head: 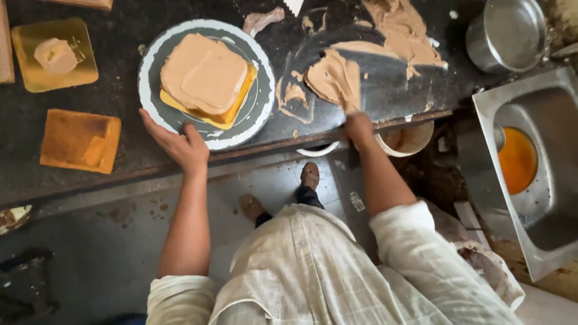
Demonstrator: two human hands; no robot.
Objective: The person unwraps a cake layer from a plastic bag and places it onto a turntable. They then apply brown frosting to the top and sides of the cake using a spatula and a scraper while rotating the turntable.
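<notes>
A square cake (205, 81) coated in light brown cream sits on a yellow board on a round grey turntable (158, 108) on the dark counter. My left hand (177, 141) rests on the turntable's near rim, fingers spread. My right hand (357, 125) grips a flat spatula (346, 84), blurred, whose blade is loaded with brown cream above a smear of cream on the counter (400, 33).
A bare square cake layer (81, 139) lies at the counter's left, with a gold board holding a cream lump (54, 55) behind it. A steel pot (509, 33) stands at back right. A steel sink (542, 180) with an orange tub is on the right. A bowl (409, 139) sits under the counter edge.
</notes>
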